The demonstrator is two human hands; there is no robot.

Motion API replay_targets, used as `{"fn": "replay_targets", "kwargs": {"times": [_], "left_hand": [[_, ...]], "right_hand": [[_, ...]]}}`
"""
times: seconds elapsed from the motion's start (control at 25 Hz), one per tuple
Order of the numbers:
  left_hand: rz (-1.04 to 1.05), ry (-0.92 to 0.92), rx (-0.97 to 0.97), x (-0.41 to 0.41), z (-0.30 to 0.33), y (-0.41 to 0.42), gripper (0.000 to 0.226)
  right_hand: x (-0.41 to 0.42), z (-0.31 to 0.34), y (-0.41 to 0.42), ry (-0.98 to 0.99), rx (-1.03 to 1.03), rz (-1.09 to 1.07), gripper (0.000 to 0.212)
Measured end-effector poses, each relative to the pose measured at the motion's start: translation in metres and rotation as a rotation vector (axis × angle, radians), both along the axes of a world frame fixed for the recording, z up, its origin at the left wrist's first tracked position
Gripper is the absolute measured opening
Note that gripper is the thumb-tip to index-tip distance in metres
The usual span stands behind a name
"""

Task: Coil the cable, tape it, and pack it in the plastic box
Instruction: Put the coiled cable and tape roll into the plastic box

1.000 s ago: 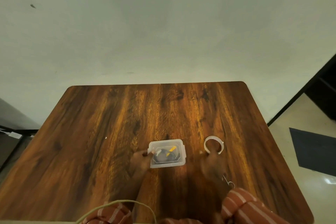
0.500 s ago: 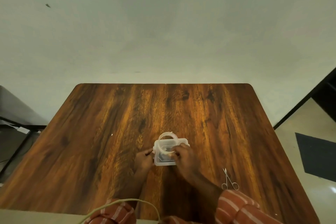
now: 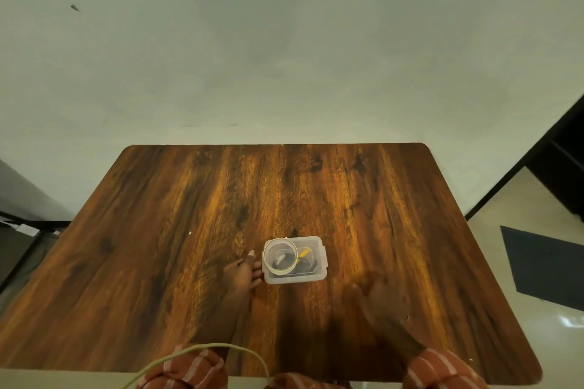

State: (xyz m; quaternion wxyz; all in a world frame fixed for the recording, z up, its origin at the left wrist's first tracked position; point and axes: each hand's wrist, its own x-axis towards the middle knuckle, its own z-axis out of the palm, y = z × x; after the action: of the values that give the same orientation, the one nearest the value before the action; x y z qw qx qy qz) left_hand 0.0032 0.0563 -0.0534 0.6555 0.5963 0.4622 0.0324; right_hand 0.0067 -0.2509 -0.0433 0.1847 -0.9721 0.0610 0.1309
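Observation:
The clear plastic box [image 3: 319, 275] sits lid-on at the middle of the wooden table [image 3: 158, 262]. Through it shows a dark coiled cable [image 3: 304, 266] with a yellow strip [image 3: 304, 252]. A clear tape roll [image 3: 267, 257] lies on the lid's left half. My left hand [image 3: 242, 271] lies flat with its fingertips against the box's left side. My right hand [image 3: 382, 300] is to the box's lower right, low over the table, fingers apart and blurred. It covers the spot where the scissors lay; only a small glint shows at its edge.
A pale green cord [image 3: 221, 347] loops over the table's near edge between my striped sleeves. The table's right edge drops to a tiled floor with a dark mat [image 3: 543, 265]. A white wall stands behind the table.
My right hand carried the tape roll from the table to the box lid, left it there, and drew back to the lower right over the scissors. My left hand eased its hold on the box.

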Motion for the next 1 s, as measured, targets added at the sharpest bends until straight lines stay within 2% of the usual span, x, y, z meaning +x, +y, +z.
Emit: {"fn": "replay_targets", "kwargs": {"times": [0.08, 0.2, 0.32, 0.44, 0.64, 0.72, 0.8, 1.0], "left_hand": [[-0.017, -0.011, 0.004, 0.001, 0.003, 0.001, 0.027], [-0.048, 0.008, 0.029, 0.004, 0.001, 0.002, 0.028], [-0.072, 0.016, 0.044, 0.005, 0.000, 0.002, 0.028], [-0.080, 0.025, 0.071, 0.004, -0.001, 0.002, 0.027], [-0.178, 0.003, 0.143, -0.001, 0.007, 0.000, 0.019], [-0.210, -0.004, 0.178, -0.003, 0.008, 0.000, 0.020], [-0.232, 0.005, 0.193, -0.004, 0.011, 0.000, 0.023], [-0.263, 0.040, 0.217, -0.004, 0.013, -0.001, 0.024]], "right_hand": [[-0.004, -0.004, -0.020, 0.163, -0.066, -0.020, 0.063], [-0.006, -0.006, -0.024, 0.133, -0.123, 0.080, 0.054], [0.002, -0.006, -0.027, 0.201, -0.101, 0.079, 0.044], [0.011, 0.000, -0.037, 0.210, 0.027, 0.002, 0.017], [0.040, 0.044, 0.007, 0.165, 0.589, -0.148, 0.027], [0.061, 0.056, 0.040, 0.205, 0.704, -0.134, 0.017], [0.073, 0.063, 0.071, 0.220, 0.720, -0.044, 0.010], [0.077, 0.040, 0.108, 0.135, 0.609, -0.022, 0.043]]}}
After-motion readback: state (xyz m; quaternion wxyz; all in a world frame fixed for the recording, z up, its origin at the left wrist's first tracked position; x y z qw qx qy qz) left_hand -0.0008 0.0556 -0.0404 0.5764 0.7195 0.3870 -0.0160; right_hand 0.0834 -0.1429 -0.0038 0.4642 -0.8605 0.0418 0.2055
